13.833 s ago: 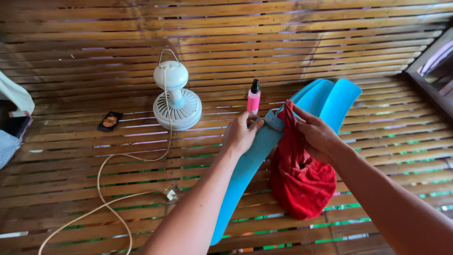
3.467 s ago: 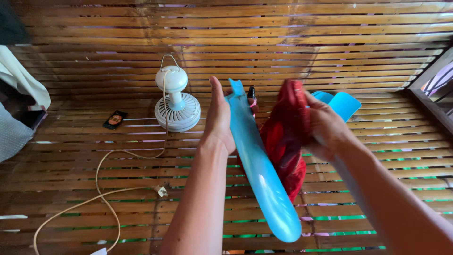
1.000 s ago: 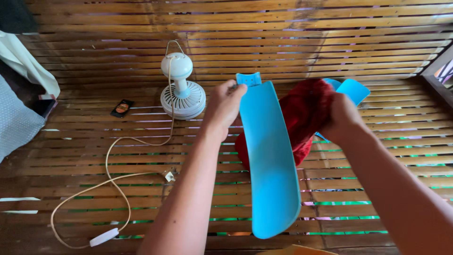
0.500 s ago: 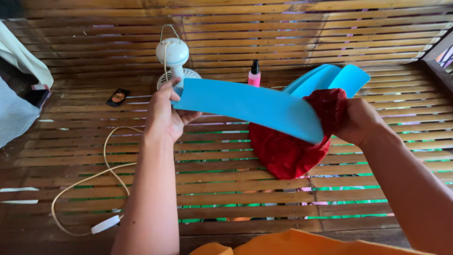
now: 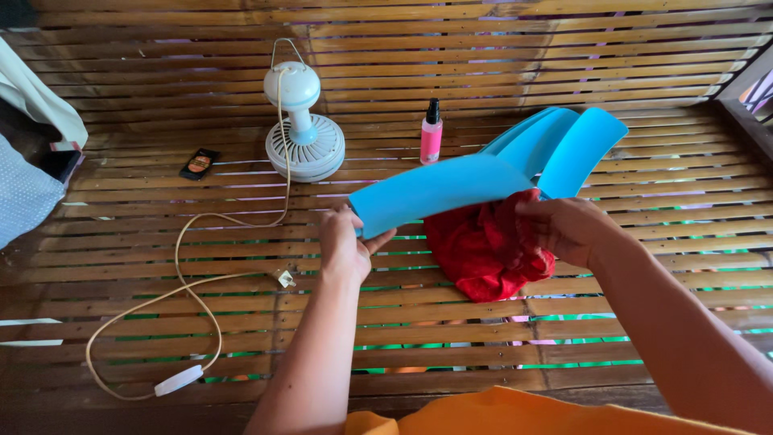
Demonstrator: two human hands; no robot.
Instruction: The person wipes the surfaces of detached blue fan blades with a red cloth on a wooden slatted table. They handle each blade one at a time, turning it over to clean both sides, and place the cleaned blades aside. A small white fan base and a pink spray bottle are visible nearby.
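Left hand [image 5: 345, 242] is pinching the blue fan blade [image 5: 439, 193] end lower than half a second ago, right hand [image 5: 564, 229] fingers gripping red cloth [image 5: 475, 254], both over the bamboo floor's [image 5: 121, 266] middle.

The blue fan blade [image 5: 439, 193] looks like smooth, matt plastic. The red cloth [image 5: 481, 250] is soft and nubby, like towelling. The floor [image 5: 515, 322] is slatted bamboo with a slight sheen. The white fan body [image 5: 304, 145] is smooth plastic, and so is the pink spray bottle [image 5: 431, 137].
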